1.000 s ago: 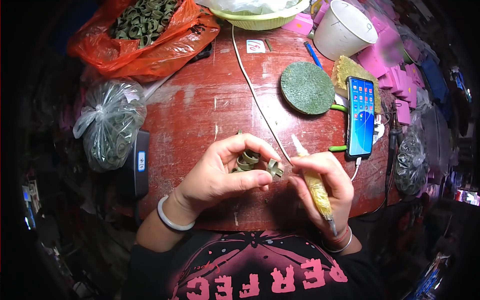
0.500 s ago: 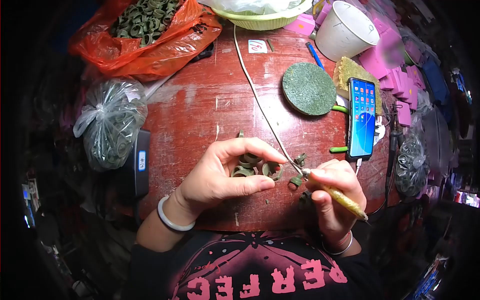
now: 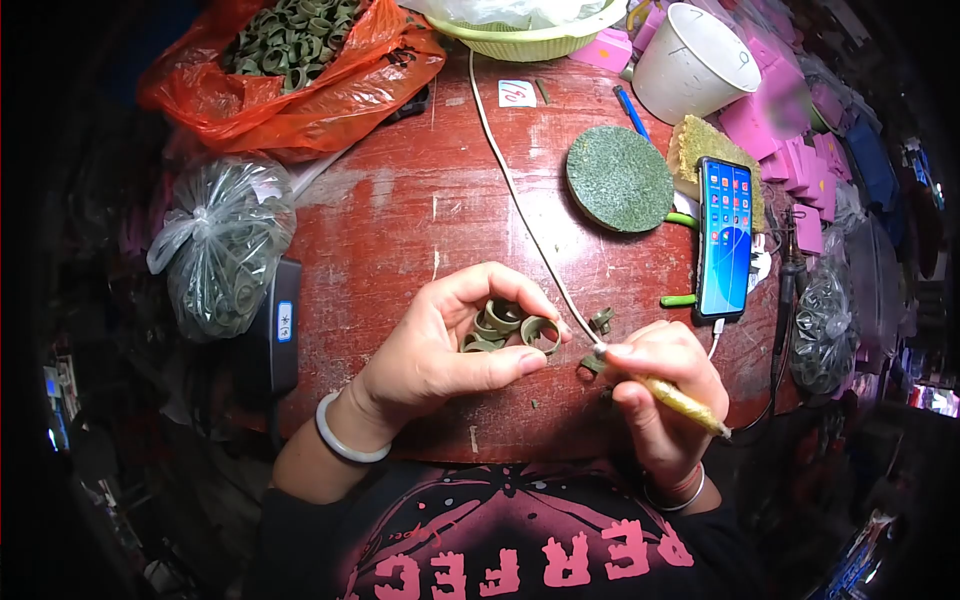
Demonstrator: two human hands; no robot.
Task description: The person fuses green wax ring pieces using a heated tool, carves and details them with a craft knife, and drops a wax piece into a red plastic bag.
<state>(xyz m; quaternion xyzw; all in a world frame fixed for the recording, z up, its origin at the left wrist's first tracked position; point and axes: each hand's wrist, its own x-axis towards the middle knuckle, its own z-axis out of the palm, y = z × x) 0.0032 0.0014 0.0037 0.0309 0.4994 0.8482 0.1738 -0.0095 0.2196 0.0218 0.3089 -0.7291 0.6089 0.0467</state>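
Observation:
My left hand (image 3: 430,340) is curled around several dark green rings (image 3: 497,318), with one ring (image 3: 541,334) pinched between thumb and forefinger, its opening facing up. In my right hand (image 3: 665,375) is a slim pen-like tool (image 3: 680,402) with a yellow wrapped handle, held like a pen. Its tip end, near the pinched ring, is partly hidden by my fingers. Between the hands, a few loose green rings (image 3: 592,367) lie on the red table (image 3: 400,225). A white cord (image 3: 515,190) runs down the table to the tool's tip area.
A round green pad (image 3: 620,178) and a phone (image 3: 725,240) lie to the right. Behind them stands a white bucket (image 3: 690,65). An orange bag (image 3: 300,120) of rings is at upper left, a clear tied bag (image 3: 220,260) below it. A green basket (image 3: 530,38) is at the back.
The pinched ring has turned so its opening shows more roundly. My left fingers have risen slightly, and the right hand with the tool has shifted a little left.

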